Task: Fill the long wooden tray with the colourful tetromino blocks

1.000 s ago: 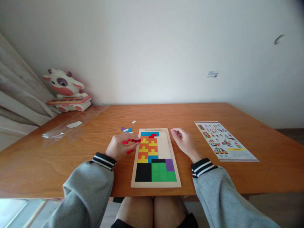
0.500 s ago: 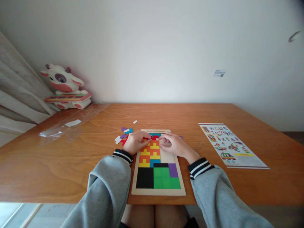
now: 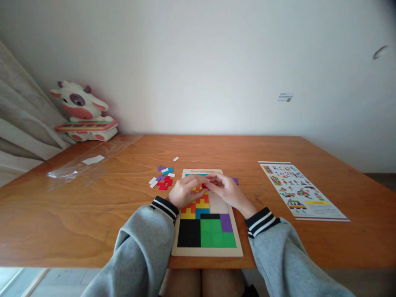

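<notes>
A wooden puzzle board [image 3: 207, 251] lies in front of me, partly filled with flat black, green, purple, blue, orange and yellow pieces. Over its upper half my two hands meet at the fingertips. My left hand [image 3: 187, 190] is closed, its thumb and fingers at a red puzzle piece [image 3: 204, 186]. From the other side my right hand [image 3: 228, 190] pinches at this same piece. Most of the red piece is covered by fingers. Blue shows along the board's top, and a pale bare area [image 3: 217, 204] lies below my right hand.
Loose red pieces [image 3: 163, 184], purple, blue and white ones lie left of the board. A purple piece [image 3: 235, 180] sits beyond my right hand. A printed sheet [image 3: 301, 192] is at right; clear plastic wrap [image 3: 71, 169] and a cow toy keyboard [image 3: 86, 113] are at left.
My left hand has shifted right and the two hands have come together at the fingertips. Red and white loose pieces that my left hand covered now show.
</notes>
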{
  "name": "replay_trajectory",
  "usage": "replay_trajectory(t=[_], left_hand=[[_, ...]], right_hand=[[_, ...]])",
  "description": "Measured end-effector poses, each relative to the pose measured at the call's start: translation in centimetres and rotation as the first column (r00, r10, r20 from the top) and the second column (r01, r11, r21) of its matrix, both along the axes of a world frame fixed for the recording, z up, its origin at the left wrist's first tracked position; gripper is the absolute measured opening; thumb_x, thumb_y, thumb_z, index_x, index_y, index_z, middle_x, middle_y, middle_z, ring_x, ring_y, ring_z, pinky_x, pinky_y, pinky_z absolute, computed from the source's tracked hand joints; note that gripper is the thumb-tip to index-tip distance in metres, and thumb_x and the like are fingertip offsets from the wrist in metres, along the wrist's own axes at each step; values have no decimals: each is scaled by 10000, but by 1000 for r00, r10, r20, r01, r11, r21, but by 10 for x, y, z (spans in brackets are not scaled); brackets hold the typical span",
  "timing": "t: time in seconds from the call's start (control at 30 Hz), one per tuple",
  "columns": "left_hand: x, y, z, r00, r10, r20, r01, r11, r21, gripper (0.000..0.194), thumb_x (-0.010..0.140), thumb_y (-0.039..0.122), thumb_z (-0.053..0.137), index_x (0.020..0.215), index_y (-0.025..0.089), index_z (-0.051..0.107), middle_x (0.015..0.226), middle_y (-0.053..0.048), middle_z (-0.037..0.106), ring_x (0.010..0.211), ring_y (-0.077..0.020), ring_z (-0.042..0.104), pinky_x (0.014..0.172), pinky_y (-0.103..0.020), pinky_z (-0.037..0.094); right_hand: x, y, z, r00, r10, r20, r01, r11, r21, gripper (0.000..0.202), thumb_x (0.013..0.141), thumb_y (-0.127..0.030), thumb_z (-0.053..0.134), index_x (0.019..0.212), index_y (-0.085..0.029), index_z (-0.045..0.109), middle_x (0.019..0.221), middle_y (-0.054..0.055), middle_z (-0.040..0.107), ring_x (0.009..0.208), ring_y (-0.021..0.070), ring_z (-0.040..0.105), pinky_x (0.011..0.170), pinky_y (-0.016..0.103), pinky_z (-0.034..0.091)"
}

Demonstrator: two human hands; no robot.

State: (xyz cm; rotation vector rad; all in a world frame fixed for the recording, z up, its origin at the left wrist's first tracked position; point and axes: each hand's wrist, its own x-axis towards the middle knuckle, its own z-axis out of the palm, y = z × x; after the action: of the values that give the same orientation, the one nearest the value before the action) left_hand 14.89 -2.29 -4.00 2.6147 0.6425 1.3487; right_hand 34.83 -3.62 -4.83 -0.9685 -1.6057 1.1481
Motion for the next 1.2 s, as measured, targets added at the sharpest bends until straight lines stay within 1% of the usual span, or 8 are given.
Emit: replay_trajectory(t=[0.07, 0.17, 0.27, 0.33, 0.57, 0.87, 1.03, 1.2], left_hand=[[0, 1, -1, 1000, 8, 1, -8, 1000, 2, 282, 894, 213, 638, 1175, 214, 608, 1084, -72, 711, 1004, -162, 682, 883, -300, 579], [-1, 3, 0, 996, 91, -13, -91, 996, -13, 287, 875, 244, 669, 1156, 217, 618, 1155, -81, 686, 1060, -187, 656, 934, -354, 557], [-3, 6, 0, 977, 200, -70, -204, 977, -55, 217, 865, 250, 674, 1076, 208, 649, 1091, -76, 703, 1015, -208, 657, 917, -387, 553], [-4, 7, -1, 969, 216, -117, -227, 970, -89, 199, 872, 242, 655, 1066, 198, 654, 1074, -79, 707, 1015, -216, 654, 919, -395, 552], [-3, 5, -4, 971, 91, -220, -121, 984, -128, 247, 905, 182, 558, 1126, 212, 666, 1115, -67, 715, 1062, -199, 639, 960, -383, 531], [-3, 4, 0, 934, 83, -348, -118, 990, -80, 265, 920, 195, 516, 1118, 208, 693, 1086, -65, 737, 1021, -204, 654, 939, -386, 527], [-3, 3, 2, 918, 80, -389, -106, 993, -47, 283, 905, 189, 527, 1131, 217, 695, 1151, -66, 721, 1050, -216, 648, 947, -397, 530], [-4, 2, 1, 913, 88, -398, -116, 992, -46, 279, 909, 190, 523, 1124, 216, 700, 1131, -57, 730, 1045, -231, 650, 932, -412, 539]], right_hand=[[1, 3, -2, 999, -10, -35, 9, 1000, -29, 349, 820, -438, 699, 1076, -206, 652, 974, 63, 740, 888, 193, 708, 807, 344, 583], [7, 7, -5, 990, -136, -30, 135, 990, -35, 337, 807, -436, 705, 1030, -186, 663, 900, 73, 749, 792, 198, 716, 753, 354, 594], [13, 9, -8, 962, -272, 24, 272, 962, 6, 302, 815, -427, 689, 979, -174, 684, 886, 92, 757, 747, 207, 721, 746, 371, 597], [14, 9, -9, 947, -310, 91, 304, 950, 66, 257, 827, -398, 671, 961, -181, 702, 896, 94, 764, 756, 217, 726, 742, 376, 598], [7, 6, -7, 859, -363, 362, 271, 921, 280, 129, 849, -216, 631, 928, -206, 733, 882, 63, 771, 742, 195, 719, 709, 327, 572], [10, 1, -1, 710, -421, 564, 182, 884, 430, 84, 859, -213, 660, 878, -199, 741, 943, 71, 721, 845, 192, 683, 793, 312, 539], [11, 3, -4, 736, -410, 538, 204, 893, 402, 154, 883, -237, 625, 1005, -202, 710, 958, 75, 714, 832, 192, 682, 765, 315, 541], [15, 7, -8, 783, -471, 406, 317, 864, 391, 194, 937, -306, 520, 1006, -209, 673, 968, 83, 735, 807, 197, 680, 766, 333, 535]])
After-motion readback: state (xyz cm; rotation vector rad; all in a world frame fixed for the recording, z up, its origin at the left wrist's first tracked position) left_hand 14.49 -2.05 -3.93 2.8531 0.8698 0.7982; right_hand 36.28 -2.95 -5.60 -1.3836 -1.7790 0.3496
